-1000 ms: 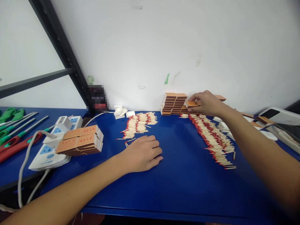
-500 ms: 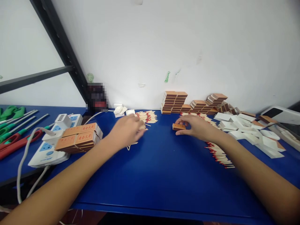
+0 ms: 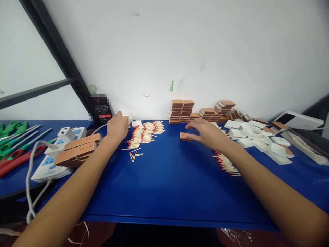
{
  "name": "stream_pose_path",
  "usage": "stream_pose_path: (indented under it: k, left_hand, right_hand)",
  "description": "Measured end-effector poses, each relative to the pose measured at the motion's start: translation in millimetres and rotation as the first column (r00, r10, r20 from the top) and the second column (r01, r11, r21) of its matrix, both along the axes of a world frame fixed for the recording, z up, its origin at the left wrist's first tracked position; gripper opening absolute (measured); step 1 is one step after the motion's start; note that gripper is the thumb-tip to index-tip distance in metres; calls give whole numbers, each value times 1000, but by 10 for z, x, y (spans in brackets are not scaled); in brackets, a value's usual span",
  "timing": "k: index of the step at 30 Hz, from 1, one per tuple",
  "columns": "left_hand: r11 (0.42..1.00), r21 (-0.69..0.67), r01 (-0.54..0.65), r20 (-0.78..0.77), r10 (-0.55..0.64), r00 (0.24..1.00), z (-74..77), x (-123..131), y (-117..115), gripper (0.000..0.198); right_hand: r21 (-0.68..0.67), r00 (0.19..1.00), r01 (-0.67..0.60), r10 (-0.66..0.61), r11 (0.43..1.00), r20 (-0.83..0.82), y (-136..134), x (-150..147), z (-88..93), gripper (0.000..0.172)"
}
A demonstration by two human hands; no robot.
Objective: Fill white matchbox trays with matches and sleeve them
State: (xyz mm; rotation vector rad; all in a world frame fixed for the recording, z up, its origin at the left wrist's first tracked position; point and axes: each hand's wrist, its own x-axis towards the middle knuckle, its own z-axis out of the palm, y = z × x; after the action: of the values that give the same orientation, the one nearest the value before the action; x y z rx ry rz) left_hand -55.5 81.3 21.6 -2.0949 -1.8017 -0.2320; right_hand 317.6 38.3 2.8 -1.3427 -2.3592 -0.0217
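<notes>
My left hand point(image 3: 117, 127) is at the back left, its fingers curled down at some white paper pieces point(image 3: 128, 119); whether it grips one is hidden. My right hand point(image 3: 202, 132) is over the middle of the blue table, thumb and fingers apart, the thumb at a small orange matchbox point(image 3: 185, 137) lying there. Loose matches with red heads point(image 3: 146, 133) form a pile right of my left hand, and a few single ones point(image 3: 134, 155) lie in front. More matches point(image 3: 226, 164) lie partly under my right forearm.
Stacked matchboxes point(image 3: 182, 111) stand against the wall. White box trays point(image 3: 257, 135) are heaped at the right, near a white device point(image 3: 300, 120). At the left are bundled matchboxes point(image 3: 77, 151), a power strip point(image 3: 51, 168), a phone point(image 3: 102, 111) and red-green tools point(image 3: 20, 147).
My left hand has moved left, off the match pile to the white paper pieces. My right hand has opened a little at the matchbox. The view has shifted slightly.
</notes>
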Motion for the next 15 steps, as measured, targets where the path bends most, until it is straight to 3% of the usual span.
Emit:
stream_pose_path:
  k: [4,8,10,12,13,15]
  left_hand:
    - [994,63,88,21,-89,996,62,-4,-48,32]
    - [942,67,329,168,-335,927,137,117,-212,22]
    - [868,45,494,307,-483,820,151,226,-387,14]
    - [733,-12,680,428,-610,666,136,353,-616,5]
    - [647,-63,760,473,-651,594,114,415,-734,2]
    - [564,-167,809,545,-630,553,45,515,-939,13]
  right_hand:
    - [-10,1000,5,-5,1000,18,-13,-14,14,43]
    - [-6,999,8,-8,1000,31,-9,-14,3,36]
    - [4,1000,3,-3,1000,14,-18,-63,6,31]
    - [4,1000,-5,5,1000,-29,-45,-174,18,25]
    - [-2,998,-13,13,1000,-60,-66,-252,26,22]
    - [-32,992,-50,46,998,-118,-120,-433,44,19]
